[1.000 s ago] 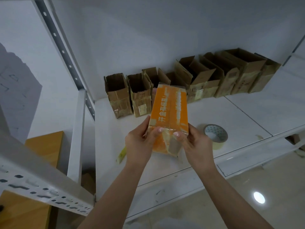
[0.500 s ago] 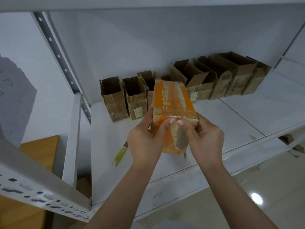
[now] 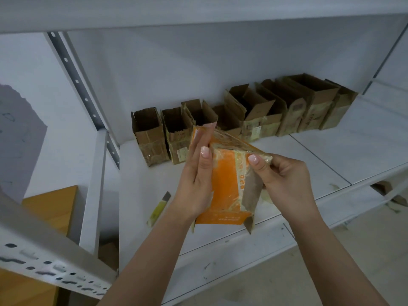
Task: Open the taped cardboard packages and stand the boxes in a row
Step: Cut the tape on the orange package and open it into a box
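The person is partway into opening one package: an orange, tape-wrapped cardboard package (image 3: pixel 225 180) held up in front of the white metal shelf (image 3: pixel 287 164), above its front edge and not touching it. The left hand (image 3: pixel 198 184) lies along the package's left side, fingers fairly straight and pressed flat against it, thumb on the front, steadying it. The right hand (image 3: pixel 284 175) pinches a strip of clear, yellowish packing tape (image 3: pixel 258 154) at the package's upper right corner, fingers curled round it, and the film looks lifted away from the cardboard there. I judge this to be the peeling step, with the flaps not yet open. The next move likely calls for a firm pull across the top while the left hand braces the package, since this tape could tear into slivers or drag the paper face with it. Along the back of the shelf, against the pale wall, stands a row of opened brown cardboard boxes (image 3: pixel 242 120), flaps up, close together; the gap at the left end of the row seems the natural place for this one. A yellow-handled utility knife (image 3: pixel 159 206) lies on the shelf near the left wrist, untouched. A perforated grey upright (image 3: pixel 81 85) frames the left side, a wooden panel (image 3: pixel 55 206) sits beyond it, and a light tiled floor (image 3: pixel 309 272) shows below.
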Demonstrator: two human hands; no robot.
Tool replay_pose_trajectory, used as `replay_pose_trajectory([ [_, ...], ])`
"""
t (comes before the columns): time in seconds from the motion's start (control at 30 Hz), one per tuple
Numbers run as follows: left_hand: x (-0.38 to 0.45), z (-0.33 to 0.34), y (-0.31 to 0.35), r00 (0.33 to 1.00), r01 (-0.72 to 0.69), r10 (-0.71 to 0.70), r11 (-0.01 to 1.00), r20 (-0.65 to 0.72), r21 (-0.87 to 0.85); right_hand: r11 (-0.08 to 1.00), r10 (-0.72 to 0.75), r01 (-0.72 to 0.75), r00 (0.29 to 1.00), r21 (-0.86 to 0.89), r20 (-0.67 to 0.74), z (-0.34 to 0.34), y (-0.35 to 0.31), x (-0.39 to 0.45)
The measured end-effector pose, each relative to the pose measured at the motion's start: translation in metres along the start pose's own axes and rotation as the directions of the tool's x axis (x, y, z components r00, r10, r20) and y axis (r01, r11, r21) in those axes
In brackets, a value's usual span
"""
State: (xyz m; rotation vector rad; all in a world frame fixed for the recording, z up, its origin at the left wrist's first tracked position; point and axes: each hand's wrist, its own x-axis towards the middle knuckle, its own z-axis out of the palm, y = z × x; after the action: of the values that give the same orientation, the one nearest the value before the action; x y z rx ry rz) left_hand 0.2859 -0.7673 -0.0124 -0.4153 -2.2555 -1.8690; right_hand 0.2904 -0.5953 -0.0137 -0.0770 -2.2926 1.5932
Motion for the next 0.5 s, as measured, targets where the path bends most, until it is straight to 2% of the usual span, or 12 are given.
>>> replay_pose_trajectory([
  [0.1, 0.000, 0.004, -0.003, 0.999, -0.019, 0.020, 1.000, 0.027, -0.015, 1.000, -0.012, 0.012, 1.000, -0.018, 0.010, -0.006, -0.005, -0.001],
  [0.23, -0.001, 0.004, -0.004, 0.999, 0.004, -0.006, 0.998, 0.033, 0.058, 0.999, -0.016, 0.017, 1.000, -0.041, 0.015, -0.007, -0.008, -0.003],
  [0.4, -0.001, 0.010, 0.012, 0.991, -0.043, 0.086, 0.928, -0.099, 0.370, 0.992, -0.016, 0.014, 1.000, -0.125, -0.012, -0.005, -0.011, -0.003],
  [0.5, -0.002, 0.011, 0.012, 0.989, -0.059, 0.101, 0.940, -0.109, 0.337, 0.989, -0.008, 0.005, 1.000, -0.147, -0.020, -0.005, -0.010, -0.003],
])
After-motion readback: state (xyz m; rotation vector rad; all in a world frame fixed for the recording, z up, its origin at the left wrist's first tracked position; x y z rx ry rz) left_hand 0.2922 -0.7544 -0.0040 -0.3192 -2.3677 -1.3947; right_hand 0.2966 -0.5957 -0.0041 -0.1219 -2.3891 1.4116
